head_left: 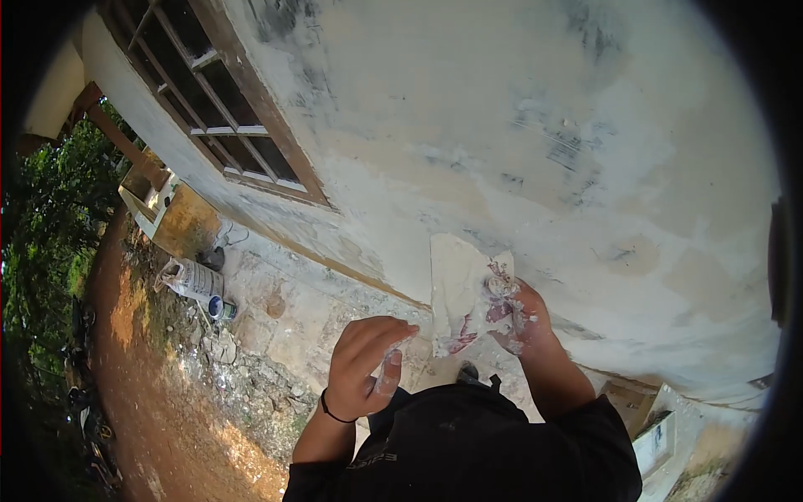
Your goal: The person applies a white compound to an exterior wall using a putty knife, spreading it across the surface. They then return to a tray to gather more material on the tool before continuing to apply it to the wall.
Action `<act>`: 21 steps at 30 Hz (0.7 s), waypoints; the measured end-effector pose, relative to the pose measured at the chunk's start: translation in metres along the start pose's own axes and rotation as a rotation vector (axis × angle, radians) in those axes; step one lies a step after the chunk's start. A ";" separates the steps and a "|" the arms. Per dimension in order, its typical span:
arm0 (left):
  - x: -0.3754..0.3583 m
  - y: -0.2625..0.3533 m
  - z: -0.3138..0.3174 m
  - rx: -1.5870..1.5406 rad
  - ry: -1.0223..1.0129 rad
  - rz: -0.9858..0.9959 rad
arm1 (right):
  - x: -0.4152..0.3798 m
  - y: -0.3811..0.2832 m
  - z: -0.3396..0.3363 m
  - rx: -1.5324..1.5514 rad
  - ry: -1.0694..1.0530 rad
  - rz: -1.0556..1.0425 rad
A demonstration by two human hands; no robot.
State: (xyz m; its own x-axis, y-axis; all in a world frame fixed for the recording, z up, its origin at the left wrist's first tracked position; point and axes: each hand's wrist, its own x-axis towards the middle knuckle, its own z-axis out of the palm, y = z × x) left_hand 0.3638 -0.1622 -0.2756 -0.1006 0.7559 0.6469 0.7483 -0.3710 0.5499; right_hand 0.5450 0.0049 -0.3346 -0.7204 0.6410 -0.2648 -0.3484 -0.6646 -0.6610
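My right hand (523, 322), smeared with white paste, is closed on a flat board coated with pale putty (456, 280). Reddish patches show on the board near its lower edge and by my fingers. The board is in front of the wall (401, 167), which has patchy white and beige filler with dark scuffs. To the left of the board is my left hand (368, 364), its fingers stretched and bent toward the board, thumb apart. White residue covers that thumb and the fingertips. I see nothing held in it, and a gap separates it from the board.
A barred window (226, 100) is set in the wall at upper left. On the left stand a white sack (191, 280) and a small can (222, 309) by rubble. A wooden-framed item (631, 404) lies low on the right. Parked motorbikes (92, 418) are at far left.
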 end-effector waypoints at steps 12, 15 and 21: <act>0.026 -0.159 -0.222 -0.086 0.066 0.413 | 0.076 0.074 0.215 -0.106 0.009 -0.557; 0.011 -0.194 -0.298 -0.021 0.137 0.380 | 0.114 0.097 0.290 -0.180 -0.044 -0.577; -0.017 -0.255 -0.419 0.109 0.187 0.213 | 0.216 0.146 0.397 -0.135 -0.264 -0.456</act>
State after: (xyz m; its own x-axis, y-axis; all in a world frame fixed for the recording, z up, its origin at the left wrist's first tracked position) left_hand -0.1002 -0.3065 -0.2052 -0.0459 0.5509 0.8333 0.8305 -0.4426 0.3383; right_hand 0.1006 -0.1065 -0.2093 -0.6465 0.7230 0.2437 -0.5929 -0.2751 -0.7568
